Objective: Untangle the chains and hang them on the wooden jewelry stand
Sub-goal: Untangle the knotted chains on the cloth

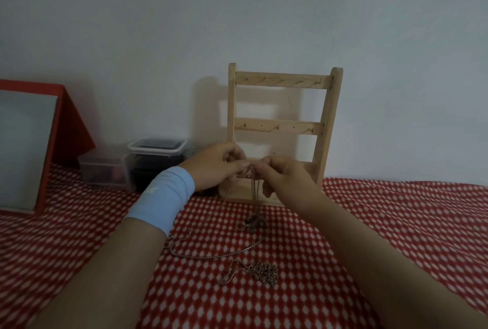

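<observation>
Untangling is the step in hand; nothing hung yet, as far as can be seen.

- Chain [254, 188]: pinched at its top between both hands and lifted. Strands drop straight down from the fingers to a clump [250, 221] resting on the bench [396, 223] below the hands.
- Left hand [214, 166]: fingers curled, tips pinching the chain. Blue wristband [163, 196] on that wrist.
- Right hand [285, 178]: fingers curled, pinching the same chain, fingertips meeting those of the left. Whether a knot sits between the tips is too small to tell.
- Thin chain [211, 254]: lies loose in a curve on the bench, nearer the person than the hands, running under the left forearm.
- Heap [264, 272] of heavier links: nearer the person than that again, between the forearms.
- Stand [327, 122]: upright just behind the hands, against the wall. The hooks [284, 79] on the top rail and those on the middle rail show no chain; the lowest rail is hidden by the hands.
- Boxes [158, 146]: left of the left hand, beyond it. Red frame [26, 143] further left.

Judgement: early in the task. The next move calls for drawing the hands slowly apart to free one strand from the clump, without jerking, since the links could cinch tighter. Only a freed loop can go up to a hook.
</observation>
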The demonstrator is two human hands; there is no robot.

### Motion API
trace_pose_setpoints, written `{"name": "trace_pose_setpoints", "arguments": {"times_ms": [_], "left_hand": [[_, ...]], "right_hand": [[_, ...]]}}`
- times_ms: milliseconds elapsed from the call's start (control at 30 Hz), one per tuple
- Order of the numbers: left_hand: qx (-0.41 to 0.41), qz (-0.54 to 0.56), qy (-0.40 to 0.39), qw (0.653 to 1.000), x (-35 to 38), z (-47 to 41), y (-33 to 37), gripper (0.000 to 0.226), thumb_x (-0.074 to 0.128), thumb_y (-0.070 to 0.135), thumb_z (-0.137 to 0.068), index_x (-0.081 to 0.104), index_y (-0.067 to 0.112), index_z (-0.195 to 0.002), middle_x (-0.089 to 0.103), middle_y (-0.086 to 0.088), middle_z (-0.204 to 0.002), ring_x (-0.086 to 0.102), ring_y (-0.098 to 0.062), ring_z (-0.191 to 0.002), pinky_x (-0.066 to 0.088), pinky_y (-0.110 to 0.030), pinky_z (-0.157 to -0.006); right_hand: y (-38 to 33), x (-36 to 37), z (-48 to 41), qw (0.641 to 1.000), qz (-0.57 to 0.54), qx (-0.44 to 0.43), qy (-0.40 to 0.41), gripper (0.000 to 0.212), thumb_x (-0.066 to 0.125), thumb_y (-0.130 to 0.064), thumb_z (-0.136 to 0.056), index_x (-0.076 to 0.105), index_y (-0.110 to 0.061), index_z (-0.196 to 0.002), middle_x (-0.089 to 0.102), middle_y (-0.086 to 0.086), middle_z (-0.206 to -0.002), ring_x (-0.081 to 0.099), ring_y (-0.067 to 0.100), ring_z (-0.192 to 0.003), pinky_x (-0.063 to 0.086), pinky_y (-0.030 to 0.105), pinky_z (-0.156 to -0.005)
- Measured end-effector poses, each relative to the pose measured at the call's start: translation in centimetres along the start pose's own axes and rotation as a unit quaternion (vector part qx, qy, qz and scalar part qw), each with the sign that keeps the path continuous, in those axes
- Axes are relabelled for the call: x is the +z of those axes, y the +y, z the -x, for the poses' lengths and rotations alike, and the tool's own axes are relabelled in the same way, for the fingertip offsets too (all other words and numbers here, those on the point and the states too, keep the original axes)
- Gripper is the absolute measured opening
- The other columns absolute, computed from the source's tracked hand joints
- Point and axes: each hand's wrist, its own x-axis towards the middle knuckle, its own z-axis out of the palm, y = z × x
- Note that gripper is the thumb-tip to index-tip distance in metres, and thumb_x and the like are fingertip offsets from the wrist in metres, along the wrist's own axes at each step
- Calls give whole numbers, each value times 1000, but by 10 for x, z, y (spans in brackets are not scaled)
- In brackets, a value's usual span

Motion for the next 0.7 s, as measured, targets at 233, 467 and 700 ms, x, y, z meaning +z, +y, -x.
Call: {"name": "trace_pose_setpoints", "arguments": {"times_ms": [233, 467, 700], "left_hand": [[9, 25, -14, 1000, 1, -1, 0, 12, 75, 39, -82, 74, 28, -87, 76, 2, -77, 72, -14, -77, 59, -30, -76], [-10, -20, -39, 999, 6, 0, -2, 16, 60, 30, -95, 72, 24, -87, 71, 11, -68, 71, -10, -73, 55, -24, -71], [-4, -78, 30, 996, 15, 1, 0, 17, 64, 28, -82, 76, 27, -70, 72, 11, -73, 67, -9, -76, 56, -28, -73]], "right_hand": [[-2, 1, 0, 994, -92, 52, -3, 26, 55, -30, -104, 75, -16, -94, 70, -7, -71, 59, 9, -59, 56, 22, -63], [8, -2, -2, 999, 31, 34, 8, 23, 66, -35, -96, 77, -16, -90, 70, 4, -68, 53, 4, -53, 50, 15, -56], [11, -1, 1, 997, 39, 28, -67, 24, 65, -29, -99, 74, -12, -85, 63, -5, -61, 54, 11, -59, 50, 20, -60]]}}
